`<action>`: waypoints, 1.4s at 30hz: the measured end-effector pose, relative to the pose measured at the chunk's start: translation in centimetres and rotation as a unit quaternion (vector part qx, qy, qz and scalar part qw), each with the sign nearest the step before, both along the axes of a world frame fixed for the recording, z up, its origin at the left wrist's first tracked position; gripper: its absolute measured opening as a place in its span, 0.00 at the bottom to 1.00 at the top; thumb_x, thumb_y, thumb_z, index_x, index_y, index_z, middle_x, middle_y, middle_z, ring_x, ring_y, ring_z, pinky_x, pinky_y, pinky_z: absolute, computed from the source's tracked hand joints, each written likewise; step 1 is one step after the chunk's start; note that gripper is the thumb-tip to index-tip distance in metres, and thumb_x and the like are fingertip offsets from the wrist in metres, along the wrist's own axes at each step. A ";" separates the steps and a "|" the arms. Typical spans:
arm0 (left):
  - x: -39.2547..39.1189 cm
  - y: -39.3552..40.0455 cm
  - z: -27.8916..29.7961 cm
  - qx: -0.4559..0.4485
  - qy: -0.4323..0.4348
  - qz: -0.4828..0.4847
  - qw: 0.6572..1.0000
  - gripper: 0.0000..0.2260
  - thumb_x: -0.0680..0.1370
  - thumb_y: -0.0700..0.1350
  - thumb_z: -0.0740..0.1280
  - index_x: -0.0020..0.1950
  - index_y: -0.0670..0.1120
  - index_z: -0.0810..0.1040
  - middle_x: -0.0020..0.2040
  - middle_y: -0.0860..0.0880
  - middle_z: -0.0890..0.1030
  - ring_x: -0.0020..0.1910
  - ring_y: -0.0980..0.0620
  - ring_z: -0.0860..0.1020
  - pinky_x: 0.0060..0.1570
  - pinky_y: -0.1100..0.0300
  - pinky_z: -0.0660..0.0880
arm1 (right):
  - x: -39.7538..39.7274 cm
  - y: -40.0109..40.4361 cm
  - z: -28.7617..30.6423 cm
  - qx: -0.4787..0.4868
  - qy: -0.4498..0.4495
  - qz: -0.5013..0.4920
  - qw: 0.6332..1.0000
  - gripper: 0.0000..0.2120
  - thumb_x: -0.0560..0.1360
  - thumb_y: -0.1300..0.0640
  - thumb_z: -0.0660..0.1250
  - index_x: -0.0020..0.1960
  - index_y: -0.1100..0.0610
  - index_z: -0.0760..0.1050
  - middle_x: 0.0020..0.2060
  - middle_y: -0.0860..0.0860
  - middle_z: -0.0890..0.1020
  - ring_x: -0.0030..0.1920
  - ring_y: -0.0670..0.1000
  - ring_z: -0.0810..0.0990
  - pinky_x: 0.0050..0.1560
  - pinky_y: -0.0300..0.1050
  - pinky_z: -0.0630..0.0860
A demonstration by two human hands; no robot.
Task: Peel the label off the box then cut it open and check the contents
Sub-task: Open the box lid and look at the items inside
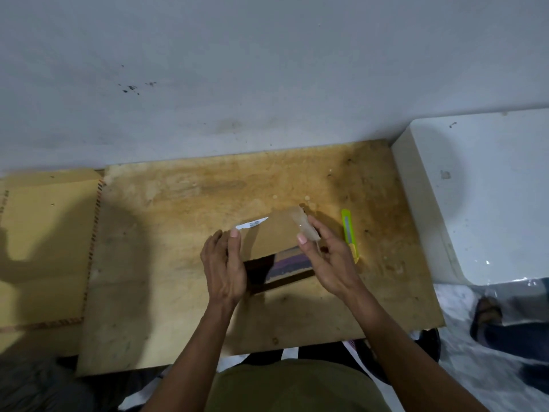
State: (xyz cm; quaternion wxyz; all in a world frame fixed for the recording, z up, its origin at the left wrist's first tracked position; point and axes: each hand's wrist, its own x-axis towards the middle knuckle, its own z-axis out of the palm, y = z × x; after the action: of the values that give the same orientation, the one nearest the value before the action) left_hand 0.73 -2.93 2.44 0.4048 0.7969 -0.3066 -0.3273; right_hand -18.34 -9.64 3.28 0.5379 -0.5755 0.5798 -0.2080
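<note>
A small brown cardboard box (274, 237) is held tilted above a stained plywood board (184, 221), between the two hands. The left hand (224, 267) is pressed against the box's left side, its thumb laid on the upper left corner and its fingers gently curved along the side wall; the box is gripped by it. The right hand (325, 260) is set against the right end of the box, its thumb tip resting on the top face near the right edge and its remaining fingers curled round the far side, so that the box is gripped from that side too.

A strip of white label (252, 224) with dark print is seen just beyond the left thumb tip, along the box's far left edge; whether it is stuck down or partly lifted cannot be told. A band of clear glossy tape (303, 225) is seen over the right end of the box, just beyond the right thumb. Below both thumbs, the near side of the box is shown dark, with a purple patch on it.

A yellow-green utility knife (350, 234) lies flat on the board just to the right of the right fingers, apart from them. A flat sheet of cardboard (44, 233) lies well to the left of the left hand, and a white block (475, 197) stands well to the right of the knife.
</note>
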 end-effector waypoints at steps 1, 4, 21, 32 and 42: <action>0.1 -0.3 0.2 -0.013 0.003 0.006 1.000 0.31 0.80 0.67 0.50 0.51 0.43 0.79 0.54 0.40 0.80 0.58 0.42 0.75 0.59 0.43 0.73 | 0.2 -0.4 0.0 -0.005 -0.001 0.002 1.000 0.37 0.68 0.25 0.62 0.73 0.39 0.64 0.70 0.44 0.71 0.69 0.44 0.69 0.68 0.54 0.72; 0.0 -0.8 1.5 -0.042 0.041 0.019 0.998 0.16 0.85 0.56 0.54 0.42 0.57 0.76 0.41 0.55 0.79 0.44 0.65 0.77 0.45 0.70 0.71 | 0.5 -1.4 -0.2 -0.020 -0.004 0.011 1.000 0.36 0.69 0.26 0.63 0.73 0.39 0.64 0.71 0.43 0.70 0.71 0.45 0.68 0.69 0.56 0.71; 0.1 -1.4 0.5 -0.083 0.014 0.023 0.996 0.35 0.76 0.73 0.50 0.70 0.51 0.76 0.69 0.52 0.76 0.68 0.54 0.74 0.66 0.51 0.75 | 0.7 -3.0 -0.4 -0.187 0.033 0.020 0.982 0.32 0.76 0.32 0.56 0.66 0.55 0.76 0.63 0.46 0.78 0.65 0.41 0.72 0.63 0.25 0.63; 0.6 -5.8 0.7 -0.049 -0.106 -0.011 0.993 0.27 0.84 0.63 0.45 0.41 0.49 0.76 0.36 0.49 0.80 0.35 0.52 0.79 0.35 0.44 0.78 | 3.1 -9.1 1.0 -0.179 0.129 0.001 0.975 0.29 0.79 0.33 0.52 0.30 0.53 0.65 0.23 0.45 0.67 0.26 0.47 0.68 0.30 0.44 0.66; 2.5 -11.3 -1.6 -0.023 -0.118 0.013 0.993 0.32 0.80 0.67 0.57 0.79 0.56 0.52 0.69 0.43 0.76 0.64 0.41 0.77 0.56 0.39 0.78 | 5.2 -13.3 -0.3 -0.220 0.087 -0.010 0.971 0.27 0.79 0.40 0.58 0.76 0.42 0.57 0.69 0.50 0.73 0.65 0.48 0.73 0.56 0.45 0.74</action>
State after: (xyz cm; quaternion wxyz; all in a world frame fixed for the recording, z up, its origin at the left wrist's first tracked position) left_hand 3.26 -14.21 0.88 0.3878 0.8243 -0.3497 -0.2185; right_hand -13.12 -22.99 2.99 0.3430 -0.6899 0.5703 -0.2848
